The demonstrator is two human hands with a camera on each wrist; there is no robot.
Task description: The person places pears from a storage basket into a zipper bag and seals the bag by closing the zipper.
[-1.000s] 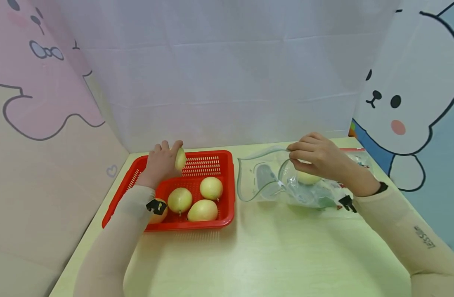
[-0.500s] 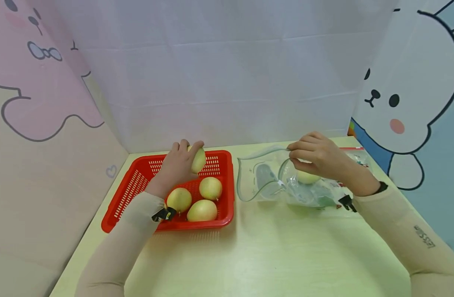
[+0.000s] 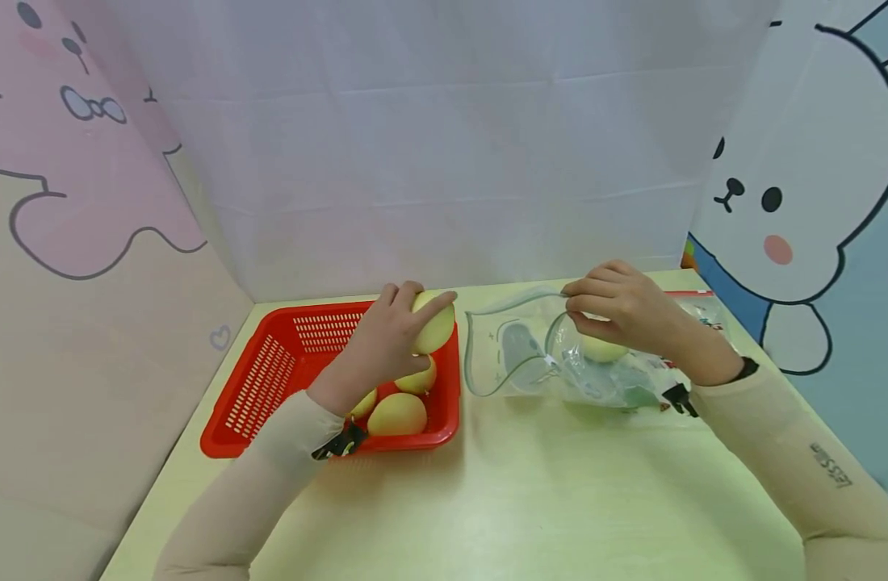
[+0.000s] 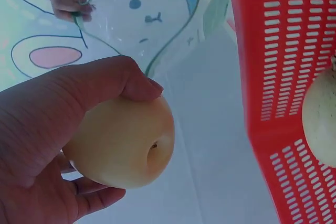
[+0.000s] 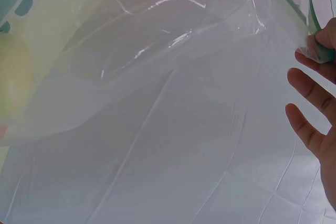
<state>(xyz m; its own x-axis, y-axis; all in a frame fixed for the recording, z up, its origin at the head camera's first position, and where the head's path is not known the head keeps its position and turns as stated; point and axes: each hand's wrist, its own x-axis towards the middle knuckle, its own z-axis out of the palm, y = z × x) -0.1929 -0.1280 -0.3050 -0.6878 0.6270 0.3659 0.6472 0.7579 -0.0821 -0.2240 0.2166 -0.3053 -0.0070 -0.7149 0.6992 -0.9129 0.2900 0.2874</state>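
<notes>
My left hand [image 3: 380, 343] grips a pale yellow pear [image 3: 437, 324] over the right side of the red basket [image 3: 265, 387]. In the left wrist view the thumb lies over the pear [image 4: 126, 145], with fingers curled beneath. My right hand [image 3: 626, 311] pinches the green-edged mouth of a clear zip bag [image 3: 480, 355], holding it spread toward the basket. In the right wrist view thumb and index finger hold the bag's edge [image 5: 324, 53], other fingers loosely extended. Another pear [image 3: 602, 349] shows inside the bag. Several pears [image 3: 398, 415] lie in the basket, partly hidden by my left hand.
The pale table [image 3: 546, 500] carries the basket at left and the bag at right. Behind stands a white curtain [image 3: 444, 161], with cartoon-printed panels at both sides. A printed plastic package with a red strip [image 3: 691, 293] lies beyond my right wrist.
My left hand has moved right across the basket with the pear, from its left-middle to its right rim. The right hand and bag have stayed in place.
</notes>
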